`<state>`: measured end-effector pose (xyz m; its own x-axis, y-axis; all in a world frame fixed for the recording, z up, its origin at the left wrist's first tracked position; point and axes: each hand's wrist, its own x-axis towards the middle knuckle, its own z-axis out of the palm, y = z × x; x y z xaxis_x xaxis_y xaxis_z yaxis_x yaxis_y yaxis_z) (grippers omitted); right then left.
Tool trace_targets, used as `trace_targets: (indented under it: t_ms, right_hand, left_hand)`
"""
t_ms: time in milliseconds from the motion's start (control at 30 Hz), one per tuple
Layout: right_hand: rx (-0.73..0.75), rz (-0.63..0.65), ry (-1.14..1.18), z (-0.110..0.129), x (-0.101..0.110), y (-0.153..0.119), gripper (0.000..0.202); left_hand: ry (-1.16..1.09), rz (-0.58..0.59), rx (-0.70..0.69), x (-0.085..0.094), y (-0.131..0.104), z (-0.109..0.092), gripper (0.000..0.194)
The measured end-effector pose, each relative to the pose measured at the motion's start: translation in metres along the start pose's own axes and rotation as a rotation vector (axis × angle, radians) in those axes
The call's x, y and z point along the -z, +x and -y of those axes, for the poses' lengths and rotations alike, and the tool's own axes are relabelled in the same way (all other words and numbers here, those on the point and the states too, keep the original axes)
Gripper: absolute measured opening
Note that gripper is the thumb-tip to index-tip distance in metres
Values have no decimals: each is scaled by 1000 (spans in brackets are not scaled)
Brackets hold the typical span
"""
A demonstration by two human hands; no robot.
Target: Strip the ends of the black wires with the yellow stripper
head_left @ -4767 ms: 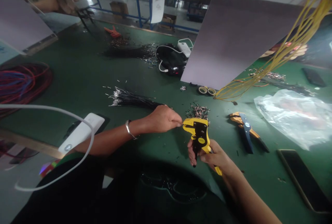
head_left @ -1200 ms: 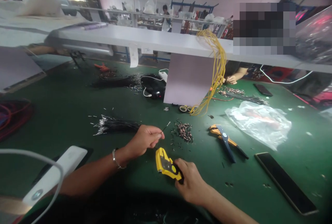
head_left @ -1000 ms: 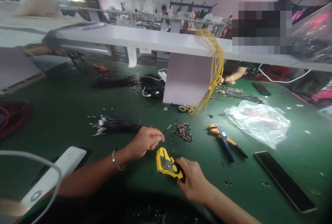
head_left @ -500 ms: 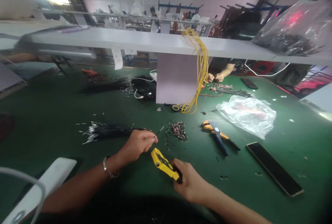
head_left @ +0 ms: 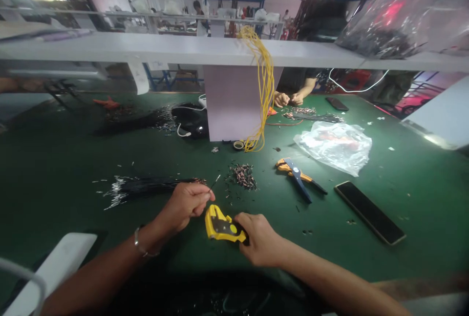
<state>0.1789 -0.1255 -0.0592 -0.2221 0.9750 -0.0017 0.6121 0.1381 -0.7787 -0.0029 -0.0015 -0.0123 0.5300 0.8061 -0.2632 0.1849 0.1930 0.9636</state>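
My left hand [head_left: 188, 202] pinches a thin black wire [head_left: 215, 182], whose pale tip points up and to the right. Wrapped round the handles of a yellow hand tool [head_left: 221, 225] is my right hand [head_left: 262, 240]; the tool's head lies just below my left fingertips, apart from the wire. A bundle of black wires [head_left: 146, 185] with silvery ends rests on the green table [head_left: 176, 252], behind and left of my left hand. Beyond the tool sits a pile of small copper-coloured and dark pieces [head_left: 244, 177].
Blue-and-orange pliers [head_left: 298, 177], a phone [head_left: 370, 212] and a clear plastic bag [head_left: 335, 145] lie to the right. Yellow wires [head_left: 266, 86] hang from the white shelf [head_left: 176, 51]. Across the table, another person's hands [head_left: 289, 99] hold something small.
The view has shifted, so most things sit further left. The yellow tool has turned in my right hand and now shows its flat side. My left hand still pinches the wire.
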Motion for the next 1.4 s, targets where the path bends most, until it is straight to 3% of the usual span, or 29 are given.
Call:
trace_targets:
  t_ms: [100,267,367,1400]
  right_hand:
    - [53,-28,-61,-1,-1,0,24]
    - [-127,73,250,2,-5,-1,19]
    - [-157,92,366,3,-5,1,19]
    - [-165,80,318,5,-5,2,20]
  left_hand:
    - [-7,-12,-9,1,1,0,21]
    - [23,-85,-88,4,9,2,18]
    - [-2,-89,-66,4,10,4,17]
    - [25,-75,-60,5,13,5,15]
